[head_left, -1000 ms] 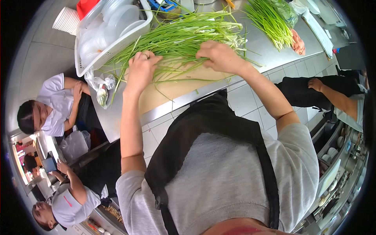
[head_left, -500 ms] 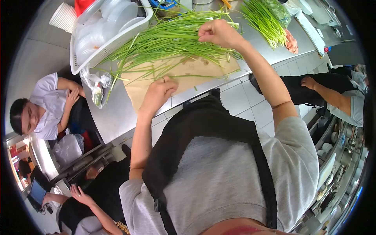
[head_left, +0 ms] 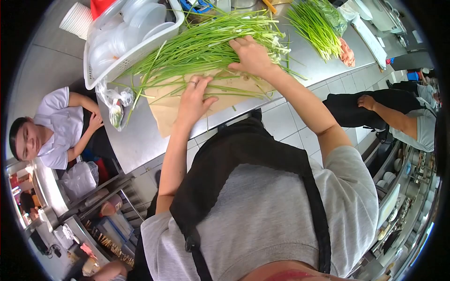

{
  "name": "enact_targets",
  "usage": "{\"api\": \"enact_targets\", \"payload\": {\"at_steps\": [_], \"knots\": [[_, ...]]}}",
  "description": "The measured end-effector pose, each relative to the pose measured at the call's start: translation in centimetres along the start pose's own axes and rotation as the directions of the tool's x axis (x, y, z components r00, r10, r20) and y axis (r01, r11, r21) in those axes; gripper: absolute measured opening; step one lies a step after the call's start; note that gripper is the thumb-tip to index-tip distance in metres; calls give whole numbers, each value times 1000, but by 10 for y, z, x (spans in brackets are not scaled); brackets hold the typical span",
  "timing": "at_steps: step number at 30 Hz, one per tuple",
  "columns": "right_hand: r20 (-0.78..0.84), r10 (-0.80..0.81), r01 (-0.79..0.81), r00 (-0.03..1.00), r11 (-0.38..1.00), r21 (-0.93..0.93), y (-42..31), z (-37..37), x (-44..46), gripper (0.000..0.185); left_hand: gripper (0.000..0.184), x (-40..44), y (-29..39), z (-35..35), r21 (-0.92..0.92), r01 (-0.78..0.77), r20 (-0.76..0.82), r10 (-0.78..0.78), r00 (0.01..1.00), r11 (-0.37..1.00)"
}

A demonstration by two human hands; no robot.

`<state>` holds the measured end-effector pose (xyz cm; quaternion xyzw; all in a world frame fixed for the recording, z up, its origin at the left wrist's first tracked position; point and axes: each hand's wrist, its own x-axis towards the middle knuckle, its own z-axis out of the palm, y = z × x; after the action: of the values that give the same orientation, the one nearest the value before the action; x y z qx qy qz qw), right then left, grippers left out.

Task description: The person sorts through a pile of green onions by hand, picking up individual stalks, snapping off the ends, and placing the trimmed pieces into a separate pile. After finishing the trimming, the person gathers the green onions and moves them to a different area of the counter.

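Observation:
A loose heap of long green stalks (head_left: 201,49) lies over brown paper (head_left: 164,110) on a steel table. My right hand (head_left: 251,57) rests on the heap near its pale ends, fingers spread and nothing gripped. At the heap's lower edge, my left hand (head_left: 194,100) is over the paper with thumb and fingers apart, its fingertips by a few stray stalks. Further right lies a second, neater bunch of green stalks (head_left: 314,30), partly beside a green plastic bag (head_left: 330,18).
A white basket (head_left: 133,58) of clear plastic containers stands at the table's left, with a knotted plastic bag (head_left: 116,105) below it. A person in white (head_left: 61,122) leans at the left. Another person (head_left: 398,117) stands at the right.
My right hand has lifted from the heap, then come down on it with fingers spread. My left hand moved down to the paper's edge, then partly back up and opened. A person at lower left shifted.

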<state>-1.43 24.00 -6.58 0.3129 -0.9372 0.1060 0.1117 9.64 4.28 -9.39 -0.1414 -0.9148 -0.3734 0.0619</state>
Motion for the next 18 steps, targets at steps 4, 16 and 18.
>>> {"api": "enact_targets", "payload": {"at_steps": [4, 16, 18], "knots": [[64, -50, 54, 997, 997, -61, 1, 12, 13, 39, 49, 0, -1, 0, -36, -24, -9, 24, 1000, 999], [148, -168, 177, 975, 983, -50, 24, -22, 40, 31, 26, 8, -5, -40, -364, 48, -277, -157, 948, 930], [99, -160, 166, 982, 984, -63, 15, -29, 39, 28, 22, 10, -15, -46, -302, 94, -259, -176, 949, 949]]}}
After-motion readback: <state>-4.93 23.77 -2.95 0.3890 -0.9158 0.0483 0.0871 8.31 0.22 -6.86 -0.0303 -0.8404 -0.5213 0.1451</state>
